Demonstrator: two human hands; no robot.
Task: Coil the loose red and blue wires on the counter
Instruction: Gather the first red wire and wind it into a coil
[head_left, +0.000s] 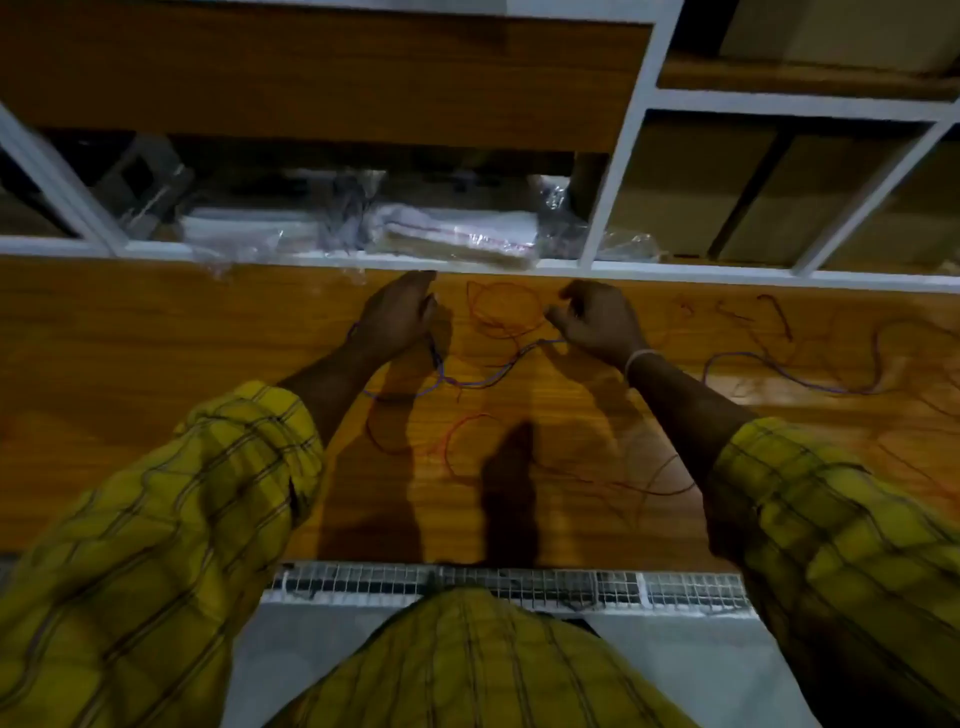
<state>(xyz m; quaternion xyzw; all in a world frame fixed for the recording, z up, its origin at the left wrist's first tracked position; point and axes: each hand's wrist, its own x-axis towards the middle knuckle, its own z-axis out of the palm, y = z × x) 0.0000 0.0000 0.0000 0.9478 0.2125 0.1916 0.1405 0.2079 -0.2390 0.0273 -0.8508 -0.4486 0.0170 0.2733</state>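
Thin red wire (501, 306) lies in loose loops on the wooden counter (156, 364) between my hands, and more red loops (467, 441) trail toward me. A blue wire (483, 382) runs from my left hand (400, 317) across to my right hand (597, 322). The fingers of both hands are pinched on the wires near the counter's far edge. Another stretch of blue wire (779, 371) and red wire (878, 353) lies loose to the right.
A white-framed shelf (613, 156) stands right behind the counter, holding plastic-wrapped packets (457, 236) and brown boxes (696, 192). A wire-mesh strip (519, 582) runs along the counter's near edge. My yellow checked sleeves fill the lower corners.
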